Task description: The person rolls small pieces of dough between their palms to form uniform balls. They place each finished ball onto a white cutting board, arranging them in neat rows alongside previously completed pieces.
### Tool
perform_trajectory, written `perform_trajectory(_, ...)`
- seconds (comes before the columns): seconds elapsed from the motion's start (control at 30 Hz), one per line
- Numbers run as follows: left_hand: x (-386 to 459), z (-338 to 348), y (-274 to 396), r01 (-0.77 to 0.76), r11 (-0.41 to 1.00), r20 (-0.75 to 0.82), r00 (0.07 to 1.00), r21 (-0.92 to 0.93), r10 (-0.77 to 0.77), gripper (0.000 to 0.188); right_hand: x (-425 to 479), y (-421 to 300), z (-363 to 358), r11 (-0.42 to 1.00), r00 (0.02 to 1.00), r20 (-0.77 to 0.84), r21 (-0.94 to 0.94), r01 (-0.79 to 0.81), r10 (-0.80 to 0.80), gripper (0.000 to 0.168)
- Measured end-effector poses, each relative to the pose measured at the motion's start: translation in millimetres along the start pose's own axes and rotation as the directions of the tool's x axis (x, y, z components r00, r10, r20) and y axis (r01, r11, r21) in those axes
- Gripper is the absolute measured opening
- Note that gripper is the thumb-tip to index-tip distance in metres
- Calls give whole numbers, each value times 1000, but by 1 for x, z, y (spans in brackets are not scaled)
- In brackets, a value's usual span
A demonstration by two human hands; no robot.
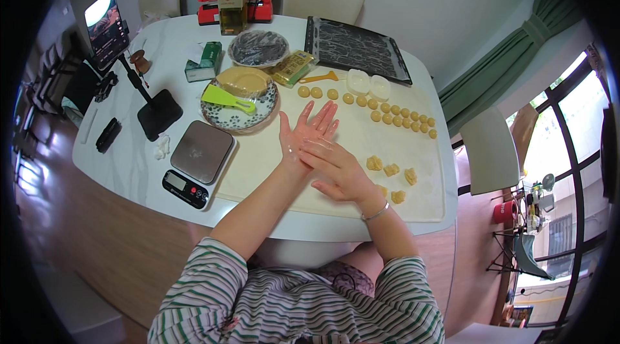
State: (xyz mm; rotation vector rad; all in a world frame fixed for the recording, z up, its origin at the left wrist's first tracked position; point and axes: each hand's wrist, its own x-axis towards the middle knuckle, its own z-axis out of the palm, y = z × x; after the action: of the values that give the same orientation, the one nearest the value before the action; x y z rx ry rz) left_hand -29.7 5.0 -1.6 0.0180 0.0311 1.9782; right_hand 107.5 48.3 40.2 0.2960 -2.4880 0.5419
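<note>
My left hand is held palm up over the cream mat, its fingers spread and shining as if wet or oily. Across its lower palm lie the fingers of my right hand, thumb held apart. No object shows in either hand, though the strip of palm under the right fingers is hidden. Beyond the hands, smooth yellow dough-like balls line the mat in rows. Several rough yellow lumps sit right of my right hand. A patterned plate bears a wrapped yellow mass and a green scraper.
A kitchen scale stands on the left, with a phone on a stand beyond it. Farther back are a covered bowl, a bottle, a dark baking tray and white moulds.
</note>
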Motion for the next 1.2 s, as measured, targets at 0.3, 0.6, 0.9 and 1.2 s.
perform_trajectory(0.3,-7,9,-5,99,995,-34,995,-14,-99,85,-18,26,-3,993,993,-98,-85,-77,69,44)
perform_trajectory(0.6,-13,4,-16,190,981,95,976,51,-194,86,-9,20,2,965,965,-86,-69,-252,246,42)
perform_trajectory(0.9,-5,3,-8,34,999,43,998,35,-36,86,5,-4,5,995,993,-68,26,-97,99,42)
perform_trajectory(1.2,-6,10,-5,47,999,-21,999,-25,-47,88,-14,21,-10,983,973,-141,9,-182,181,36)
